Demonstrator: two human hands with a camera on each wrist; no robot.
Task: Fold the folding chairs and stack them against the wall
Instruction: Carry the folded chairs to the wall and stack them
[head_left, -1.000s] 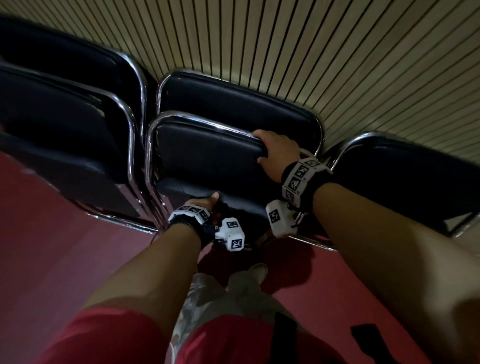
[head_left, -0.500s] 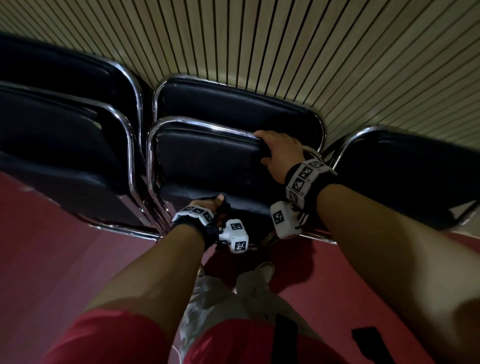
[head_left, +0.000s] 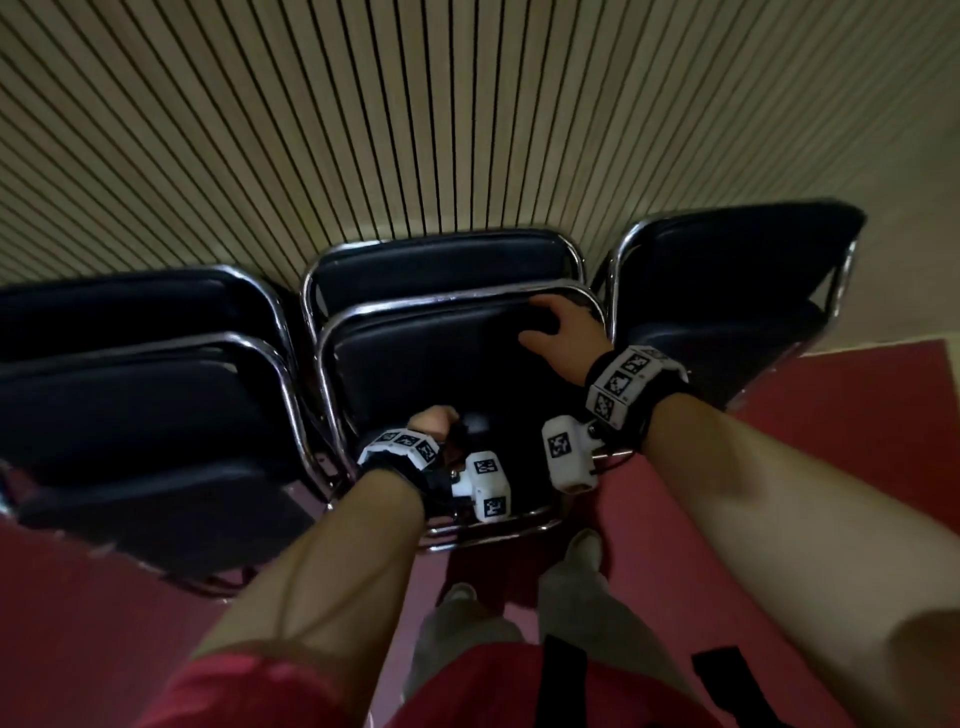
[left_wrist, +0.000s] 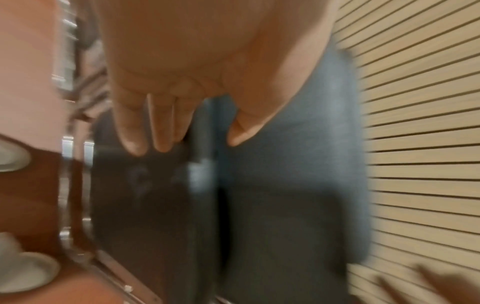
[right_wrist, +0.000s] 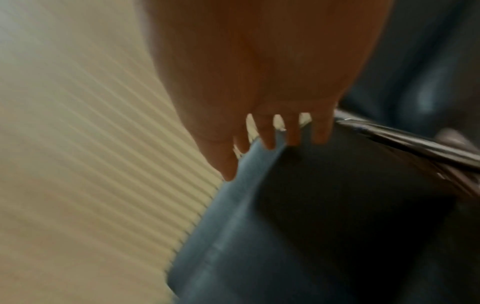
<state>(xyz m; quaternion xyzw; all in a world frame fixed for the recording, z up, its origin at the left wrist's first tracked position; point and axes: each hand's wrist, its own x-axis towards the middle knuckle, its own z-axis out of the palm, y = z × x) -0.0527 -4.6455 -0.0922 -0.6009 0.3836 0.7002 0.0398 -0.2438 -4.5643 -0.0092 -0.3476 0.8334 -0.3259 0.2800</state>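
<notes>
Black padded folding chairs with chrome frames lean folded against the slatted wall (head_left: 467, 104). In the middle stack, the front chair (head_left: 415, 364) stands against the one behind it (head_left: 441, 265). My right hand (head_left: 556, 325) lies over the top of the front chair's backrest, fingers spread and loose, the fingertips (right_wrist: 270, 142) on the padded edge beside the chrome rail (right_wrist: 415, 148). My left hand (head_left: 434, 421) is low at the folded seat. The blurred left wrist view shows its fingers (left_wrist: 161, 133) straight and the thumb apart, against the dark seat (left_wrist: 285, 185).
A stack of two folded chairs (head_left: 130, 405) leans at the left and a single folded chair (head_left: 727, 291) at the right. The floor (head_left: 857, 415) is red. My feet (head_left: 584, 545) stand just in front of the middle stack.
My right hand has loosened from a firm grip on the top rail to spread fingers. The left hand's fingers have straightened. The view has tipped up along the wall.
</notes>
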